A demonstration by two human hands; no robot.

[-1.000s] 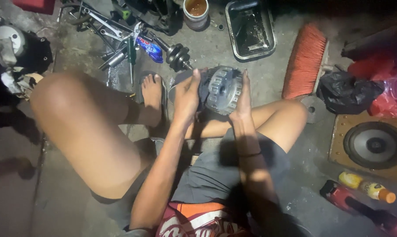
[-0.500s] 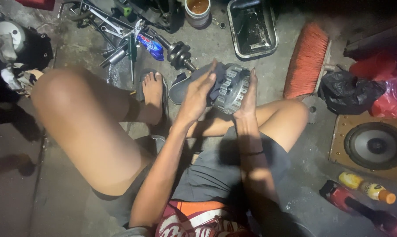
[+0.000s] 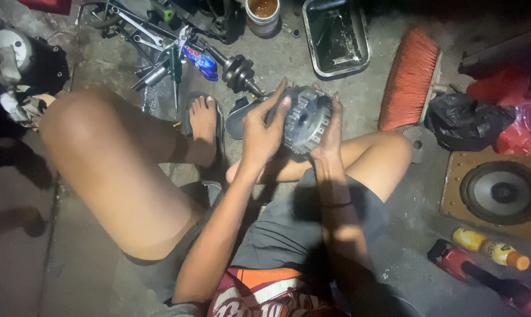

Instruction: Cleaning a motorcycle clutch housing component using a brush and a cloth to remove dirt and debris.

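Two hands, left hand [image 3: 264,132] and right hand [image 3: 330,130], around grey toothed clutch drum [image 3: 305,119]

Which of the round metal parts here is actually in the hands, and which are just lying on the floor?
The toothed grey drum, gripped between left hand and right hand. The crankshaft and the flat sprocket lie untouched on the concrete.
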